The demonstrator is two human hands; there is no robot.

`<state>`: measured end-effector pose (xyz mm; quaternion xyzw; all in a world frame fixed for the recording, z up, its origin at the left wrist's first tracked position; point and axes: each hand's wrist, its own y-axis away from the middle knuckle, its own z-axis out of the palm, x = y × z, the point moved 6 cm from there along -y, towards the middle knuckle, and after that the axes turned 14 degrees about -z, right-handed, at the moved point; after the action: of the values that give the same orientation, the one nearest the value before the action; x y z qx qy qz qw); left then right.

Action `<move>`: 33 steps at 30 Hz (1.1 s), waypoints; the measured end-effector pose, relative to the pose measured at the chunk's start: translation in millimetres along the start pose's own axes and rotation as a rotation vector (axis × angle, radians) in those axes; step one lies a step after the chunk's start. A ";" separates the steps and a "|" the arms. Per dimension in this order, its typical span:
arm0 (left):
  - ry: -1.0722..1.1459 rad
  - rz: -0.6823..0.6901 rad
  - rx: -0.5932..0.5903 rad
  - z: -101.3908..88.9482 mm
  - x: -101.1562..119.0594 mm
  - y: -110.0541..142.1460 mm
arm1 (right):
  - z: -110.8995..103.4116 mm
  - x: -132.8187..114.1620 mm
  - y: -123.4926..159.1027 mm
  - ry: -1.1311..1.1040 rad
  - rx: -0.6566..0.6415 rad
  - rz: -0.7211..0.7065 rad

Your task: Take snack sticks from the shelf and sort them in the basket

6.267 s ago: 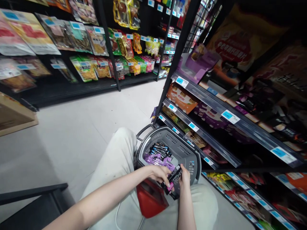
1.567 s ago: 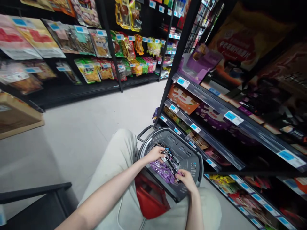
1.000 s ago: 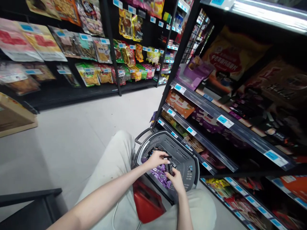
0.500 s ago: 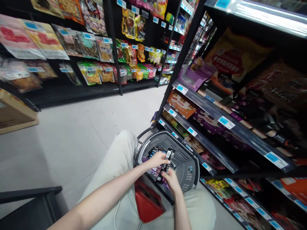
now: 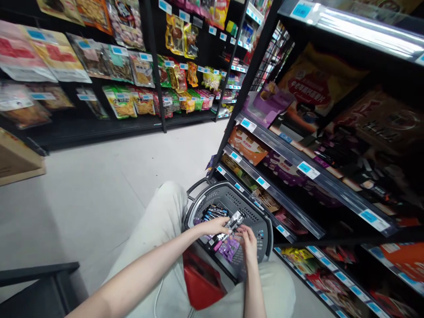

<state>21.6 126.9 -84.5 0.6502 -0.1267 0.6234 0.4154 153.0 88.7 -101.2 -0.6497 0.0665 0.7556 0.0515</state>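
My left hand is closed on a small bundle of shiny black-and-silver stick packets, held slantwise over a grey shopping basket. My right hand is just beside them, its fingers loosely curled and apart; whether a fingertip touches the packets I cannot tell. Inside the basket, more dark stick packets with blue ends lie toward the far left. Purple packets lie below my hands. The basket stands between my knees, against the shelf unit.
To the right rises a black shelf unit with boxes and bags. Another shelf wall with hanging snack bags stands across the floor. A red object is between my legs. A cardboard box and a black frame are at left.
The packets have turned from upright to slanting, their silver sides now showing. My right hand has come off their lower end and moved slightly right and up. The view has shifted slightly.
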 end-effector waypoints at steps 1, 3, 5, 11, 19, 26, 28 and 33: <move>-0.037 -0.007 -0.031 4.3 1.3 2.8 | -3.9 -5.9 -1.6 -0.009 0.039 -0.059; -0.128 -0.007 -0.067 11.3 4.9 8.9 | -5.7 -15.3 -2.4 -0.001 0.058 -0.144; -0.218 0.006 -0.064 14.2 9.4 14.3 | -4.7 -22.4 -1.5 0.056 0.037 -0.192; -0.446 0.058 0.097 6.7 21.7 23.1 | -13.7 -25.7 1.7 0.310 -0.080 -0.060; -0.822 0.178 0.228 9.0 26.0 27.2 | -26.4 -26.1 -2.1 0.446 -0.066 -0.126; -1.014 0.169 0.397 5.0 24.8 26.7 | -20.4 -43.0 -3.0 0.747 -0.094 -0.355; -0.986 0.198 0.390 5.0 26.8 27.6 | -16.3 -48.7 -2.4 0.782 -0.113 -0.401; -0.858 0.271 0.315 5.1 31.4 29.4 | -8.0 -55.3 -1.6 0.950 -0.213 -0.512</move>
<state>11.2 116.1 -43.9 0.8817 -0.2743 0.3587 0.1370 169.4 89.5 -47.7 -0.9164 -0.1546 0.3449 0.1317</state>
